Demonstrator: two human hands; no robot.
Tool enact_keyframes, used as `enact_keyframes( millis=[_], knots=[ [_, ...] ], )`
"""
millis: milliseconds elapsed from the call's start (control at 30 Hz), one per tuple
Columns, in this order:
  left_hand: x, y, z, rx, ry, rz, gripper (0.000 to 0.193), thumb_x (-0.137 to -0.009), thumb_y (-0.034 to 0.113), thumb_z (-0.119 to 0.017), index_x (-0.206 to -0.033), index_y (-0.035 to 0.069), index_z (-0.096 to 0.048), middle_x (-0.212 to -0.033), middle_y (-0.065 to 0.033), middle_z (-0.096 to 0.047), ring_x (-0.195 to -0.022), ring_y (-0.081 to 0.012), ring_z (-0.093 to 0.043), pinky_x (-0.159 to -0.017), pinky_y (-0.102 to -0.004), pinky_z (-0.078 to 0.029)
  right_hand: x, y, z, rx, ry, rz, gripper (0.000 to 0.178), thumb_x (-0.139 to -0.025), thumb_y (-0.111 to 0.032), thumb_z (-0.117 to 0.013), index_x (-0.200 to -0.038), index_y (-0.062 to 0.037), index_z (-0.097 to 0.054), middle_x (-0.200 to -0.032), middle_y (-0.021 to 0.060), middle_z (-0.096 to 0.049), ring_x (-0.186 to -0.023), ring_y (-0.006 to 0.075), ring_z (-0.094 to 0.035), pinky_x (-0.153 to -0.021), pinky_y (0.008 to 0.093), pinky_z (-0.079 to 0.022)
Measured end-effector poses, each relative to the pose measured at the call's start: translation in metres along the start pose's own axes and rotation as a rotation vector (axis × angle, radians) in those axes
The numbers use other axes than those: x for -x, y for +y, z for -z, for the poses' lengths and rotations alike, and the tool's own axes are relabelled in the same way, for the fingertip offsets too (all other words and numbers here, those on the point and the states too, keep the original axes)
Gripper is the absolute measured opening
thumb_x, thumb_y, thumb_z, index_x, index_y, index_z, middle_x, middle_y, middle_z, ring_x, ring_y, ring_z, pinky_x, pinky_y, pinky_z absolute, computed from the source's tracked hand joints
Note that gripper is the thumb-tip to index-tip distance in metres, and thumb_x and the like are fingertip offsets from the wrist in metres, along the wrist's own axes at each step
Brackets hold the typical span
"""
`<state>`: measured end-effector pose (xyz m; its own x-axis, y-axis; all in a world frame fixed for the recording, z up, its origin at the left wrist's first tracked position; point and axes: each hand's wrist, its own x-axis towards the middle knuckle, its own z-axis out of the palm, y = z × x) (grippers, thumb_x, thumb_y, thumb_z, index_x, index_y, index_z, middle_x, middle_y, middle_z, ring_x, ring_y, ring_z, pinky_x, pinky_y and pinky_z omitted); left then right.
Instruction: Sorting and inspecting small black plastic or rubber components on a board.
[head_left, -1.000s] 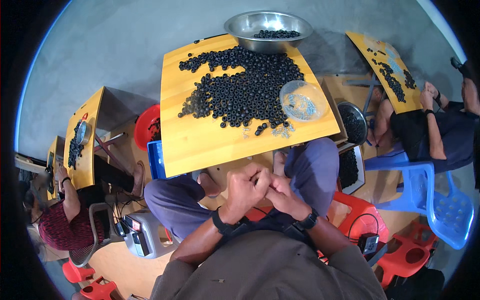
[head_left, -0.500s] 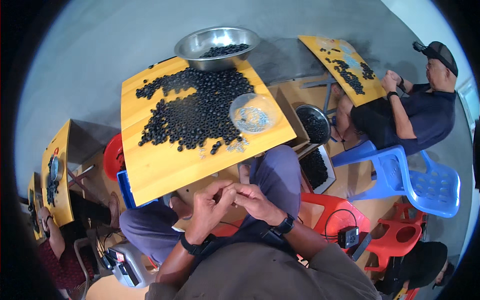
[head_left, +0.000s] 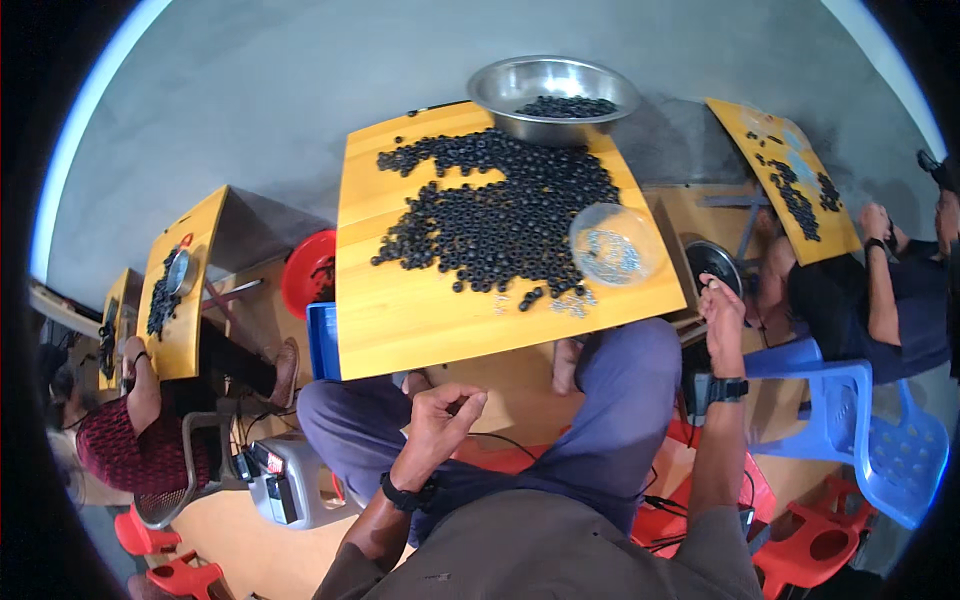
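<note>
My left hand (head_left: 443,424) is closed above my lap, its thumb and curled fingers together; whatever it may hold is hidden. My right hand (head_left: 722,318) reaches out past the table's right corner, fingertips pinched over the near rim of a dark-filled metal bowl (head_left: 737,268). Anything between those fingertips is too small to make out. On the yellow wooden table (head_left: 420,335) in front of me lies a broad spread of small black ring-shaped pieces (head_left: 490,225). A clear round plastic dish (head_left: 648,262) holds tiny silvery parts, and more tiny parts (head_left: 573,303) are scattered beside it.
A large steel basin (head_left: 490,95) with black pieces stands at the table's far edge. A red basin (head_left: 300,275) and a blue crate (head_left: 325,340) sit at left. On the right are a blue chair (head_left: 830,405) and a co-worker (head_left: 905,290) at another table.
My hands, together over my lap before, are now apart. The right has moved outward and forward to the metal bowl. The view has shifted, so the table appears farther right.
</note>
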<state>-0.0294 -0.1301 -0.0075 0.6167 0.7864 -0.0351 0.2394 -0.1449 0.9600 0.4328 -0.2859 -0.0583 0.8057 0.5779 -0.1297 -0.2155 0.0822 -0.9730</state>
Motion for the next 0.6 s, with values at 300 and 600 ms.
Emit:
enact_keyframes(
  millis=[300,600],
  knots=[
    [-0.023,-0.024,0.063,0.012,0.207,0.130,0.019,-0.099,0.014,-0.068,-0.095,-0.004,-0.072,-0.076,0.0015,-0.067,-0.071,-0.0049,-0.058,-0.064,-0.0238,-0.048,-0.075,0.051,0.008,0.357,-0.025,-0.271,0.017,-0.094,-0.020,-0.070,-0.105,-0.0068,-0.070,-0.082,-0.0022,-0.064,-0.068,0.0077,-0.058,-0.060,0.0233,-0.047],
    [-0.129,-0.055,0.148,-0.562,0.495,-0.088,0.019,-0.087,0.015,-0.073,-0.097,-0.001,-0.075,-0.079,-0.0142,-0.072,-0.073,-0.0237,-0.071,-0.069,-0.0344,-0.055,0.026,0.005,-0.010,-0.098,0.003,-0.141,0.032,-0.101,-0.017,-0.062,-0.127,0.0006,-0.062,-0.088,-0.0014,-0.061,-0.079,0.0076,-0.056,-0.067,0.0235,-0.045]
  ],
)
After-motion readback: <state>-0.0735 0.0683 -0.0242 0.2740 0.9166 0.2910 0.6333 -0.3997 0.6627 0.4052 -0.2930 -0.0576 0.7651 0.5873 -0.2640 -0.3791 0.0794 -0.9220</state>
